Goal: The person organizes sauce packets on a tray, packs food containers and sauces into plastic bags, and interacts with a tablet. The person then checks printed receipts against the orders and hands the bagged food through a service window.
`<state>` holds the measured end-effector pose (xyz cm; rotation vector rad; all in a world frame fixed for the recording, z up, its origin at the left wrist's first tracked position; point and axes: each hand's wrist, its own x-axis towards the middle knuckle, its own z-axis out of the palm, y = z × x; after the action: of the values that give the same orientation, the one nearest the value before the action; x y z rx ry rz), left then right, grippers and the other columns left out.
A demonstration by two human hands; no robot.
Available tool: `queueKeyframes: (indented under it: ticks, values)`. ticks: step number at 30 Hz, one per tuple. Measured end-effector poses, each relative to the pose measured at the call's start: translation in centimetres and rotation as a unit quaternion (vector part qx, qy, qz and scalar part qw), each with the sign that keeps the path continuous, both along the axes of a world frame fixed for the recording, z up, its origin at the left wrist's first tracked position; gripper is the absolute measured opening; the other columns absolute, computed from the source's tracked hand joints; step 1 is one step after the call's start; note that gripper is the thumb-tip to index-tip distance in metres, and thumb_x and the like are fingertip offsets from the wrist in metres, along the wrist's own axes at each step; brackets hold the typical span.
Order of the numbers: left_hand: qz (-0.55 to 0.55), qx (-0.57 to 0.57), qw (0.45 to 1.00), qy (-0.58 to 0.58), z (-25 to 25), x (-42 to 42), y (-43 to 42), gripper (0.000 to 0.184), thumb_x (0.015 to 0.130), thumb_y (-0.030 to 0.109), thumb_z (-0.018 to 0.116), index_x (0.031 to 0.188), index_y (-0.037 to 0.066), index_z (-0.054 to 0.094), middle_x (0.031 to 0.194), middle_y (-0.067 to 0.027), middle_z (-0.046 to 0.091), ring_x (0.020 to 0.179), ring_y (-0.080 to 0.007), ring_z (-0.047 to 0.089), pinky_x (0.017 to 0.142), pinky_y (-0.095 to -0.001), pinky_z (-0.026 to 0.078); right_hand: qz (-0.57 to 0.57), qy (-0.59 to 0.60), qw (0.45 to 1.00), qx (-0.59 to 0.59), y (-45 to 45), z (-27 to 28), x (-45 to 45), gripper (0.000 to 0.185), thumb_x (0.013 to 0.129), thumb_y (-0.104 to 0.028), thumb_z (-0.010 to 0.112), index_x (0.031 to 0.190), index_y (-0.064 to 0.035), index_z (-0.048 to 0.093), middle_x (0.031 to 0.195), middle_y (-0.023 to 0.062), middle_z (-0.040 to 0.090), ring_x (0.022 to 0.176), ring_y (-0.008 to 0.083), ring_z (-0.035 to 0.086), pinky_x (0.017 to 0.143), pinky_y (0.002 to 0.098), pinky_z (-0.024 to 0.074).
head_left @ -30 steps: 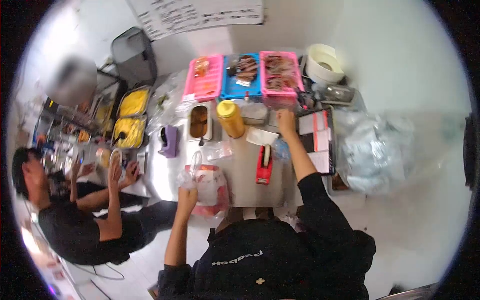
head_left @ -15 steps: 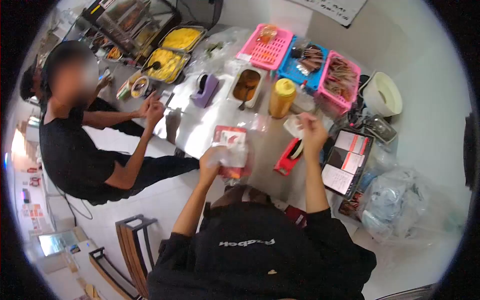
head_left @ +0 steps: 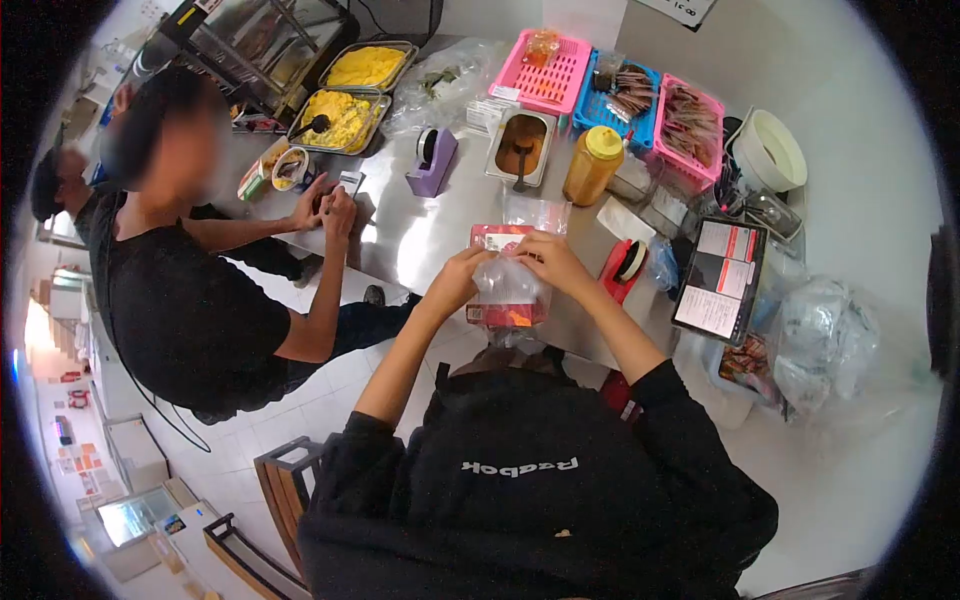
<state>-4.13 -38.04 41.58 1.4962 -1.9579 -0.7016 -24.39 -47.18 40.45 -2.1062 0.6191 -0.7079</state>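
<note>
A clear plastic bag [head_left: 505, 280] over a red printed package [head_left: 512, 315] lies at the table's front edge before me. My left hand [head_left: 458, 280] pinches the left side of the bag. From the other side my right hand [head_left: 552, 262] reaches over, its fingers bent and closed on the upper part of the plastic; whether a small piece is also between them I cannot make out. Just beyond is a flat clear bag [head_left: 537, 213]. A red tape dispenser [head_left: 623, 270] stands to the right, near a white sheet [head_left: 626, 222].
Further back are a purple tape dispenser [head_left: 432, 162], a metal sauce tray [head_left: 520, 150], a yellow squeeze bottle [head_left: 594, 168] and pink and blue baskets [head_left: 540, 72]. A tablet [head_left: 720, 278] is at right. A co-worker [head_left: 200, 230] stands at left, hands over the table.
My right hand has come left from beside the red tape dispenser to the bag. My left hand and the bag have shifted slightly within the view, which has also moved.
</note>
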Motion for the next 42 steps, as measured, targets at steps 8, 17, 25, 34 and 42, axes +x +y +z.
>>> queueKeyframes:
  ticks: [8,17,25,34,42]
  values:
    - [0.08,0.296,0.913,0.269,-1.4,1.4,-2.7,0.022,0.083,0.017,0.064,0.087,-0.005,0.067,0.076,-0.0099,0.068,0.069,-0.016,0.066,0.062,-0.0284,0.052,-0.02,0.014,0.992,-0.121,3.7,-0.3,2.1,0.015,0.081,-0.01,0.06,0.093,-0.0013,0.062,0.086,0.0131,0.061,0.079,0.0311,0.06,0.071,0.0359,0.0496]
    - [0.131,0.283,0.865,0.394,-3.0,0.5,-2.6,0.023,0.081,0.008,0.067,0.089,-0.006,0.052,0.074,-0.0146,0.065,0.069,-0.0179,0.066,0.058,-0.0282,0.055,-0.102,-0.017,0.986,-0.134,5.0,-0.4,2.4,0.015,0.079,-0.005,0.064,0.093,-0.0005,0.06,0.083,0.011,0.062,0.075,0.0233,0.062,0.067,0.03,0.051]
    - [0.049,-0.025,0.99,0.133,-1.7,-2.7,0.4,0.016,0.08,0.003,0.064,0.092,0.0,0.054,0.087,-0.0156,0.065,0.08,-0.0251,0.066,0.07,-0.0324,0.052,-0.217,-0.093,0.934,0.267,5.3,-3.6,0.7,0.007,0.084,-0.003,0.063,0.089,0.0015,0.061,0.087,0.0054,0.065,0.076,0.0103,0.062,0.065,0.0255,0.0513]
    - [-0.015,-0.057,0.994,0.088,-1.4,-1.7,-0.1,0.016,0.078,0.004,0.066,0.093,0.001,0.062,0.083,-0.0142,0.064,0.075,-0.0272,0.064,0.067,-0.0347,0.051,-0.178,-0.127,0.908,0.358,5.7,-4.0,0.1,0.017,0.082,-0.002,0.065,0.099,0.0019,0.065,0.088,0.006,0.065,0.077,0.0129,0.062,0.074,0.0253,0.0528]
    - [-0.044,0.025,0.989,0.142,-1.3,-0.9,-1.5,0.015,0.077,0.013,0.068,0.088,0.003,0.064,0.079,-0.0156,0.06,0.069,-0.029,0.062,0.063,-0.0357,0.05,-0.14,-0.059,0.948,0.28,4.8,-2.6,-0.3,0.018,0.082,-0.001,0.065,0.1,-0.0009,0.065,0.094,0.0054,0.063,0.082,0.0109,0.06,0.07,0.0244,0.0494]
